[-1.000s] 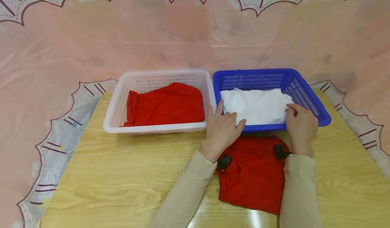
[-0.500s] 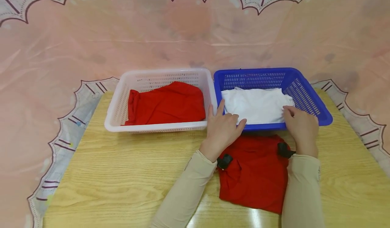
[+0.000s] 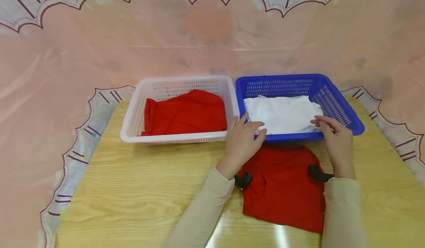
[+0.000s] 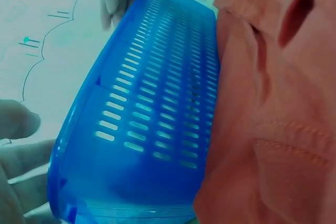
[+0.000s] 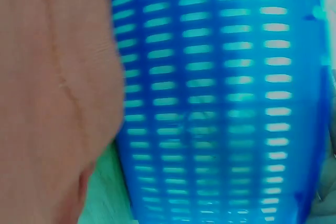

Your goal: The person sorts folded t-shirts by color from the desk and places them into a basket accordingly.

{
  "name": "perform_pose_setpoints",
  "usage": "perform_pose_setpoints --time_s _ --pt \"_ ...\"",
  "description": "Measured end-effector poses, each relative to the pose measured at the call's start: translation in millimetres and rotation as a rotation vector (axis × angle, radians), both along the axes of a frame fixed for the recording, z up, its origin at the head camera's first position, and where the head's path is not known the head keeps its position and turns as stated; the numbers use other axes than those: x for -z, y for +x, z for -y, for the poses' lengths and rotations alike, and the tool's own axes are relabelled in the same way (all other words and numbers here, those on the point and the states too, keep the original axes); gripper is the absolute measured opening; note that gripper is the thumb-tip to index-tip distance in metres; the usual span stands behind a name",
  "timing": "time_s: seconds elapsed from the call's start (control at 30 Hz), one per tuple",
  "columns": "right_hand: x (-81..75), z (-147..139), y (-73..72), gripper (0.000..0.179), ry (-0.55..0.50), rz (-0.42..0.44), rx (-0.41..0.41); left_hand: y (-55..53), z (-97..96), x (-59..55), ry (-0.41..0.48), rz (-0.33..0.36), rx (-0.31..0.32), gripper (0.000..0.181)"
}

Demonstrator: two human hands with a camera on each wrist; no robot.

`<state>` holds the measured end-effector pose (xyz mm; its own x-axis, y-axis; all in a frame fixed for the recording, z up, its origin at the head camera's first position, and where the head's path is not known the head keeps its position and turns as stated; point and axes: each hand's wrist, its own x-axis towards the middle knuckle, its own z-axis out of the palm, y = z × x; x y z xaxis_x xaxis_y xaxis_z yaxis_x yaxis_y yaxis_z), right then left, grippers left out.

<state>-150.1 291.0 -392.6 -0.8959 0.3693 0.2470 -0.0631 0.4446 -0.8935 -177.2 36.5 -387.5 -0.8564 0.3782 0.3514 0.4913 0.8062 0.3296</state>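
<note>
The right hand (image 3: 338,143) has shifted slightly rightward, fingers loosely parted; the left hand (image 3: 240,141) has fingers spread. The white cloth (image 3: 282,111) lies in the blue basket (image 3: 358,124), probably light, limp, best pinched by its side edges.

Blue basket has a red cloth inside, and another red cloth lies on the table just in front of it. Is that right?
Not quite: the head view shows a white cloth inside the blue basket. A red cloth does lie on the table just in front of it.
</note>
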Motion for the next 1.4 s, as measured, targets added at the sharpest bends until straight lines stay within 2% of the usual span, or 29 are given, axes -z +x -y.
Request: perform_pose_setpoints --time_s 0.13,0.23,0.27,0.33,0.4,0.47,0.53,0.6,0.7,0.83,0.9,1.03,1.13,1.27,1.33,1.4 --pt "-1.3 -0.5 9.7 0.030 -0.322 -0.135 -0.080 3.7 11.4 -2.1 0.156 0.015 0.019 0.027" --pt "-2.1 -2.2 24.5 0.032 -0.453 -0.184 -0.133 11.8 19.0 -2.2 0.303 0.087 0.096 0.027" --pt "-1.7 -2.9 29.9 0.033 -0.480 -0.198 -0.151 15.0 21.6 -1.9 0.377 0.123 0.123 0.026" --pt "-0.1 -4.2 38.6 0.032 -0.555 -0.239 -0.215 21.4 28.0 -0.7 0.585 0.203 0.155 0.024" --pt "2.7 -6.0 45.6 0.031 -0.636 -0.263 -0.289 26.8 36.1 1.0 0.818 0.266 0.153 0.022" --pt "8.1 -9.7 52.1 0.029 -0.714 -0.272 -0.345 31.5 44.0 5.5 1.051 0.330 0.127 0.020" --pt "14.1 -14.1 57.2 0.028 -0.786 -0.259 -0.387 36.0 52.6 10.6 1.202 0.387 0.078 0.019" --pt "20.4 -19.1 61.6 0.028 -0.848 -0.230 -0.419 40.9 60.1 16.9 1.282 0.454 0.041 0.019" --pt "29.2 -25.9 65.5 0.030 -0.979 -0.186 -0.486 49.4 68.1 26.9 1.310 0.565 0.013 0.019" --pt "40.3 -34.0 68.0 0.034 -1.146 -0.092 -0.581 58.7 73.6 40.8 1.380 0.709 0.042 0.021" --pt "45.8 -37.8 68.5 0.036 -1.192 -0.038 -0.620 62.0 75.5 47.1 1.432 0.769 0.055 0.024" --pt "53.6 -47.1 73.8 0.039 -1.194 0.076 -0.670 67.3 78.0 57.3 1.493 0.877 0.074 0.034" --pt "56.3 -53.8 76.4 0.039 -1.143 0.171 -0.682 69.8 79.4 63.9 1.533 0.933 0.083 0.037" --pt "55.9 -60.0 76.4 0.031 -0.906 0.344 -0.571 68.8 80.5 72.1 1.590 0.929 0.128 0.038" --pt "55.5 -61.9 77.7 0.028 -0.755 0.450 -0.496 67.5 81.0 75.7 1.565 0.900 0.151 0.039" --pt "55.1 -62.8 80.2 0.027 -0.649 0.545 -0.441 66.7 81.4 78.1 1.498 0.874 0.163 0.038"
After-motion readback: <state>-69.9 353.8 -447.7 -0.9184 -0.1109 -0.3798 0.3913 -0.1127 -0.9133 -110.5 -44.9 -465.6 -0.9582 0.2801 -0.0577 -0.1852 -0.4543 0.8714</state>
